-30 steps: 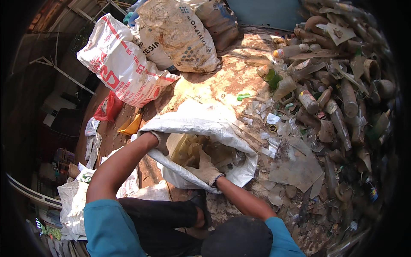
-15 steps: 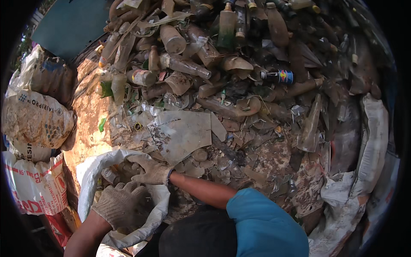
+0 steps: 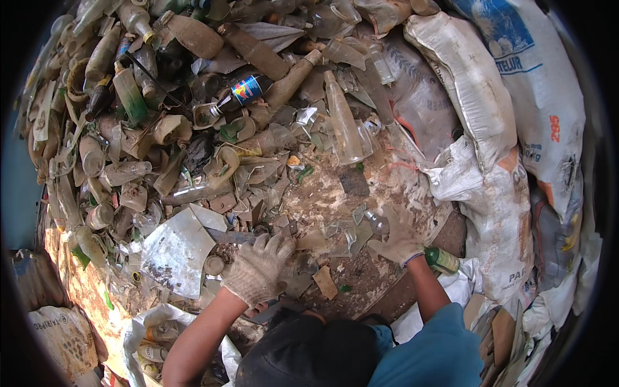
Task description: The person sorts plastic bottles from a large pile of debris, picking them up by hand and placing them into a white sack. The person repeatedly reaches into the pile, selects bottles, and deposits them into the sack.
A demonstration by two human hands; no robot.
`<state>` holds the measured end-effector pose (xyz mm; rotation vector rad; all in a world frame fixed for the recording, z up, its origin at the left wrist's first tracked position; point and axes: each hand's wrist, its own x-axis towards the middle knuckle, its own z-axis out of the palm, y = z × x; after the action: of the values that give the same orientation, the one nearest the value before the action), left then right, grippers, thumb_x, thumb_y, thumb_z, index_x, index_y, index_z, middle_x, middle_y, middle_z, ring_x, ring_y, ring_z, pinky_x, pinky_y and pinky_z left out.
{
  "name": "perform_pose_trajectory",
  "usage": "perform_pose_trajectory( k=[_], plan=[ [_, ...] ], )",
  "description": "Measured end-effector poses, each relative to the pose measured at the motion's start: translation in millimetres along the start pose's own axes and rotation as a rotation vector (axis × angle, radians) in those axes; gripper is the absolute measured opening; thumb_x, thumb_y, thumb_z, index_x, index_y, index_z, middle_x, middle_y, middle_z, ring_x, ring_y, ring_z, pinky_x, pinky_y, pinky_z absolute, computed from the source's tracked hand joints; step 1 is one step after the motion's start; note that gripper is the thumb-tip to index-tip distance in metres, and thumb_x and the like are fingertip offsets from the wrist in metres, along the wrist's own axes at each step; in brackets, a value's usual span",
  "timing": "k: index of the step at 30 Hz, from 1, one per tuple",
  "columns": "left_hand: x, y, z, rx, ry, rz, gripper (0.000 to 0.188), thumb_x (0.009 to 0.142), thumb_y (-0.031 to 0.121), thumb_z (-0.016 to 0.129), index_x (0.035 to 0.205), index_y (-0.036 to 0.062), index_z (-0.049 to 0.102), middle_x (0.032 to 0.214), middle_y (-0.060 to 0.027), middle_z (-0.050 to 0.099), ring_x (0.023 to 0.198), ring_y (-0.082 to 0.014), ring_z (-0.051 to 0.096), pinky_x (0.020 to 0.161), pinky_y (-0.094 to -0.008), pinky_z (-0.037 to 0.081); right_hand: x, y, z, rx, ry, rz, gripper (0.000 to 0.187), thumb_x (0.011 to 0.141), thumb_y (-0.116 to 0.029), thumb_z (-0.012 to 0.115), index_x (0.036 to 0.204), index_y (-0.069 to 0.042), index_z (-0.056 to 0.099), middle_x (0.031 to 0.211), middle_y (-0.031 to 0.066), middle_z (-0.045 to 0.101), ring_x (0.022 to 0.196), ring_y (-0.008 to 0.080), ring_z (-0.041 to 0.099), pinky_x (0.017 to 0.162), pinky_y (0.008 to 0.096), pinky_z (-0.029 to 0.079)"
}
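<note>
Both my hands wear knitted work gloves. My left hand [image 3: 259, 267] is low over broken glass near the middle, its fingers bent and apart; its palm side is hidden. Beside it lie a large flat glass shard [image 3: 177, 248] and a dark flat strip [image 3: 229, 237]. My right hand [image 3: 396, 237], smeared by motion, reaches over the dirt with its fingers spread. Close to its fingertips is a rounded clear glass piece [image 3: 377, 223], next to small shards [image 3: 351, 237]. A green bottle [image 3: 442, 260] lies by my right wrist. Nothing shows in either hand.
An open white sack [image 3: 132, 342] with bottles in it stands at the lower left. Dirty bottles and broken glass form a heap [image 3: 193, 35] at the far left, with a blue-labelled bottle [image 3: 245, 90] on it. Filled white sacks [image 3: 471, 84] line the right side.
Both hands have come out of the white sack and moved apart to the right, the left over the shards, the right farther out. The view has turned right, bringing more sacks in.
</note>
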<state>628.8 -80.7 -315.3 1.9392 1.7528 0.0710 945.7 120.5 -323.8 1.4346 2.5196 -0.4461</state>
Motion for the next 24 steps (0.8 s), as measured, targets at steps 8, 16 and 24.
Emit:
perform_pose_trajectory(
  k=[8, 16, 24],
  plan=[
    [63, 36, 86, 0.123, 0.158, 0.098, 0.032, 0.089, 0.025, 0.065, 0.121, 0.0269, 0.07, 0.141, -0.0153, 0.053, 0.126, -0.0391, 0.053, 0.091, -0.0589, 0.05, 27, -35, 48, 0.528, -0.119, 0.362, 0.092, 0.075, -0.046, 0.084, 0.145, -0.002, 0.043, 0.136, 0.0233, 0.055, 0.128, 0.0374, 0.054, 0.112, 0.0416, 0.042],
    [31, -3, 80, -0.27, 0.144, -0.294, 0.029, 0.086, 0.022, 0.07, 0.114, 0.0161, 0.07, 0.12, -0.0197, 0.061, 0.104, -0.0398, 0.064, 0.086, -0.0518, 0.055, 55, -74, 38, 0.391, -0.107, 0.345, 0.112, 0.071, -0.06, 0.082, 0.158, -0.012, 0.031, 0.156, 0.027, 0.03, 0.144, 0.0453, 0.034, 0.117, 0.0553, 0.034],
    [-34, -36, 42, -1.252, 0.921, -0.615, 0.077, 0.083, 0.004, 0.079, 0.151, 0.0066, 0.042, 0.13, -0.0184, 0.064, 0.106, -0.021, 0.069, 0.088, -0.0377, 0.057, 66, -88, 45, 0.324, -0.245, 0.367, 0.096, 0.074, -0.058, 0.081, 0.147, -0.005, 0.048, 0.145, 0.0287, 0.048, 0.13, 0.044, 0.052, 0.11, 0.0492, 0.043]
  ],
)
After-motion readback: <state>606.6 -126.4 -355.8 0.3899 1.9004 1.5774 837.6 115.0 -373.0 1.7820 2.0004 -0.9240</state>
